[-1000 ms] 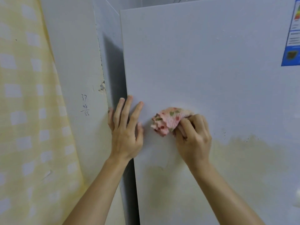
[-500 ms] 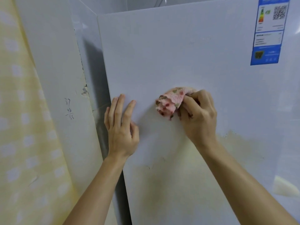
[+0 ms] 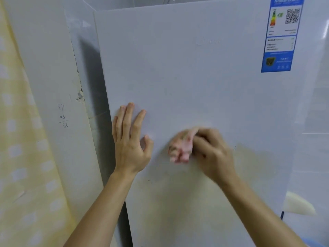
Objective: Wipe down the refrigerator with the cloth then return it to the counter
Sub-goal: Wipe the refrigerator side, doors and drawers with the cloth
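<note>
The white refrigerator door (image 3: 187, 72) fills most of the view, with a yellowish stained patch across its lower half. My right hand (image 3: 211, 152) grips a bunched pink flowered cloth (image 3: 181, 148) and presses it against the door at mid height; hand and cloth are motion-blurred. My left hand (image 3: 130, 139) lies flat on the door near its left edge, fingers straight and pointing up, a short gap left of the cloth.
A blue energy label (image 3: 280, 34) is stuck at the door's upper right. Left of the refrigerator is a narrow dark gap, then a white wall (image 3: 53, 86) with pencilled numbers and a yellow checked curtain (image 3: 19, 139).
My right hand swept the cloth up and to the right, then back down and left across the door. The left hand stayed flat near the door's edge. The view shifted left and up.
</note>
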A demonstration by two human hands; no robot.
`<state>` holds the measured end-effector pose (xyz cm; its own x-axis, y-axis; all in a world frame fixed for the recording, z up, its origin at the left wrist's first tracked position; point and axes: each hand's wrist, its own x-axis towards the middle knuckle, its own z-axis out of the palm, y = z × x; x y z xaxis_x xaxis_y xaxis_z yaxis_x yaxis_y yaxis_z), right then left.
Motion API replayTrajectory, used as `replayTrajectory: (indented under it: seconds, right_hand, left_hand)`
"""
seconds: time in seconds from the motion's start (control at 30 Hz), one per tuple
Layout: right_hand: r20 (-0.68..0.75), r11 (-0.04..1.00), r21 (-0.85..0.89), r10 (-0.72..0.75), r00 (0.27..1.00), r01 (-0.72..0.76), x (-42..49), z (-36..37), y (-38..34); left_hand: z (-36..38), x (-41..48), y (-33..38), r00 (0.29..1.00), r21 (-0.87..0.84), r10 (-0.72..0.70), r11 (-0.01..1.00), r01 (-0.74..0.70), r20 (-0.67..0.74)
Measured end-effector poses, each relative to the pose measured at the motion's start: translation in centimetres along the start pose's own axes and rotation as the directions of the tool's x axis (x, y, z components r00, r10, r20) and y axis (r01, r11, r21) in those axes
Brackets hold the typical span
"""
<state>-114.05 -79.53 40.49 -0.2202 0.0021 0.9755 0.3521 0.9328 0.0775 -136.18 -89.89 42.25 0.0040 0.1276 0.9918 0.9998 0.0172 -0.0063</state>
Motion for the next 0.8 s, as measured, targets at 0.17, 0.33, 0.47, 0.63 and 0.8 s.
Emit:
replayTrajectory:
  seconds: [0.17,0.33,0.47,0.63,0.8]
  right_hand:
    - [-0.262,0.990,-0.069,0.101,0.960,-0.123,3.1,0.2,0.7]
    - [-0.096,1.000,-0.028,0.000,0.995,-0.002,-5.6,1.6,0.4]
    - [0.125,0.991,0.015,-0.131,0.984,0.130,-8.4,0.0,1.2]
    - [-0.077,0.998,-0.037,0.056,0.995,-0.059,-0.1,-3.4,3.5]
    - [-0.293,0.980,-0.021,0.184,0.938,-0.199,4.8,-3.6,4.8]
  left_hand:
    - [0.8,0.4,2.0,1.000,-0.026,0.023,0.999,-0.023,0.012]
    - [1.2,0.1,2.6,1.000,-0.028,-0.012,1.000,0.012,0.017]
    - [1.3,0.1,3.0,0.999,-0.023,-0.027,0.999,0.028,0.030]
    - [1.6,0.9,4.3,1.000,-0.023,0.004,1.000,-0.004,0.013]
    - [2.6,0.9,5.9,0.999,-0.033,0.035,0.999,-0.034,0.026]
